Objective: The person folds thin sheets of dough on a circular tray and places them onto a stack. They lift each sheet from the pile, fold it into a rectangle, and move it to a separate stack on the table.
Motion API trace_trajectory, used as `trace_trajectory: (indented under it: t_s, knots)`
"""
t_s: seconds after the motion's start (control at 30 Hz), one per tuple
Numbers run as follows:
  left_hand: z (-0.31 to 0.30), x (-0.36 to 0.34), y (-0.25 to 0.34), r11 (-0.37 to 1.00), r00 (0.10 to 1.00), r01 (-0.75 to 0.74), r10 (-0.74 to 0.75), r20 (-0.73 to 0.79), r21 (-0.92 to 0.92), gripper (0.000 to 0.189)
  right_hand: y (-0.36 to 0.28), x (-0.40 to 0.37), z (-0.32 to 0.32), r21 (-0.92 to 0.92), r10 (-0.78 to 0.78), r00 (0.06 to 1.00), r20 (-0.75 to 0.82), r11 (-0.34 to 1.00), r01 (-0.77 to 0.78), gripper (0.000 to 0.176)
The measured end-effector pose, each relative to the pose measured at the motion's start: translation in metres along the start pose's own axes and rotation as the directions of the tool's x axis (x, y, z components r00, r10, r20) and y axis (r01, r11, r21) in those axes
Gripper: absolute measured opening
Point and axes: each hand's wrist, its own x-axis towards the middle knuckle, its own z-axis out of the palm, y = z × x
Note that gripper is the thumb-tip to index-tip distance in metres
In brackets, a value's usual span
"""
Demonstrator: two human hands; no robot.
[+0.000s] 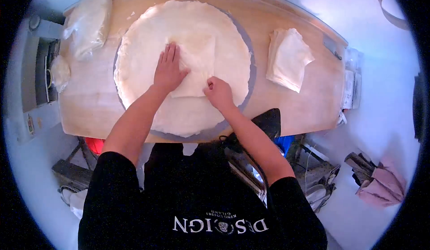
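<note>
A wide, round layer of thin, pale dough sheets (148,111) covers most of a grey round mat (251,70). On its middle lies a smaller, roughly square dough sheet (199,55). My left hand (169,70) rests flat on the left part of this square, fingers stretched toward the far side. My right hand (219,92) is closed in a pinch at the square's near right edge; its fingertips partly hide the spot they grip.
A stack of folded dough sheets (289,61) lies on the wooden table (313,106) at right, near a knife (332,47). Plastic bags (89,26) with pale contents are at far left. A wall borders the right side.
</note>
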Motion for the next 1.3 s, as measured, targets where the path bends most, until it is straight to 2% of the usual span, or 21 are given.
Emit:
trace_trajectory:
  t_s: [0.03,0.1,0.3,0.43,0.5,0.53,0.57,0.6,0.63,0.67,0.7,0.73,0.77,0.83,0.87,0.93,1.07,1.13,1.2,1.23,1.3]
  knots:
    - [-0.008,-0.001,0.000,0.999,1.000,-0.013,0.013,-0.012,-0.037,0.084,-0.006,-0.001,-0.005,0.000,-0.008,1.000,0.001,1.000,0.008,0.024]
    - [-0.026,-0.009,0.001,0.998,0.999,-0.025,0.023,-0.027,-0.062,0.083,-0.014,-0.005,-0.010,0.027,0.131,0.949,-0.288,0.991,-0.129,0.034]
    - [-0.024,-0.067,0.001,0.995,0.994,-0.012,0.023,0.111,-0.099,0.077,-0.031,0.016,-0.013,-0.007,0.280,0.960,-0.019,0.960,-0.280,0.044]
    - [-0.027,-0.075,0.007,0.988,0.999,0.013,-0.006,0.047,-0.152,0.071,-0.015,0.021,0.007,-0.197,0.091,0.983,-0.161,0.973,-0.122,0.045]
    - [-0.023,-0.079,0.012,0.937,0.972,0.225,-0.234,-0.006,-0.266,0.066,-0.008,0.023,0.003,0.084,0.123,0.992,-0.041,0.989,-0.119,0.042]
    - [-0.025,-0.081,0.015,0.939,0.973,0.221,-0.231,-0.008,-0.263,0.066,-0.012,0.021,-0.004,0.088,0.122,0.992,-0.045,0.989,-0.117,0.042]
    - [-0.027,-0.084,0.019,0.704,0.876,0.432,-0.476,0.076,-0.564,0.063,-0.020,0.017,-0.016,0.359,0.230,0.968,0.098,0.899,-0.250,0.042]
    - [-0.030,-0.086,0.024,0.336,0.729,0.549,-0.641,0.241,-0.765,0.060,-0.028,0.011,-0.029,0.580,0.286,0.922,0.262,0.717,-0.387,0.042]
    - [-0.032,-0.088,0.028,0.130,0.659,0.585,-0.653,0.375,-0.801,0.055,-0.029,0.005,-0.038,0.589,0.291,0.923,0.252,0.711,-0.385,0.042]
    - [-0.034,-0.091,0.039,0.141,0.669,0.585,-0.640,0.377,-0.799,0.055,-0.027,-0.002,-0.046,0.765,0.221,0.924,0.312,0.518,-0.382,0.046]
    - [-0.035,-0.093,0.053,-0.277,0.554,0.576,-0.561,0.616,-0.769,0.054,-0.025,-0.011,-0.055,0.884,0.135,0.929,0.345,0.287,-0.370,0.049]
    - [-0.035,-0.095,0.067,-0.642,0.459,0.497,-0.376,0.805,-0.584,0.053,-0.027,-0.022,-0.068,0.892,0.143,0.934,0.327,0.279,-0.355,0.049]
    - [-0.035,-0.098,0.077,-0.630,0.471,0.512,-0.363,0.804,-0.584,0.053,-0.029,-0.034,-0.081,0.888,0.170,0.918,0.358,0.242,-0.391,0.052]
    - [-0.033,-0.101,0.096,-0.690,0.540,0.616,0.019,0.842,-0.380,0.052,-0.014,-0.056,-0.096,0.875,0.247,0.897,0.366,0.237,-0.422,0.057]
    - [-0.040,-0.092,0.108,-0.678,0.536,0.632,0.034,0.844,-0.375,0.052,0.000,-0.065,-0.102,0.883,0.258,0.899,0.352,0.227,-0.411,0.057]
    - [-0.060,-0.079,0.135,-0.456,0.579,0.715,-0.039,0.814,-0.530,0.048,0.028,-0.082,-0.120,0.926,0.291,0.920,0.265,0.191,-0.327,0.058]
    - [-0.100,-0.013,0.202,-0.329,0.630,0.734,0.002,0.777,-0.594,0.047,0.057,-0.090,-0.203,0.949,0.200,0.960,0.195,0.208,-0.236,0.054]
    - [-0.107,0.028,0.240,-0.265,0.710,0.670,-0.044,0.703,-0.693,0.048,0.062,-0.084,-0.249,0.964,0.371,0.928,0.024,0.236,-0.120,0.047]
    - [-0.098,0.070,0.264,-0.155,0.791,0.611,0.096,0.604,-0.776,0.050,0.066,-0.080,-0.299,0.928,0.338,0.931,-0.138,0.373,0.002,0.045]
    - [-0.097,0.085,0.280,-0.148,0.790,0.613,0.106,0.604,-0.776,0.050,0.076,-0.076,-0.315,0.929,0.344,0.927,-0.146,0.370,0.009,0.045]
    - [-0.098,0.110,0.307,-0.094,0.901,0.423,0.146,0.407,-0.901,0.046,0.095,-0.070,-0.340,0.899,0.194,0.932,-0.307,0.381,0.217,0.045]
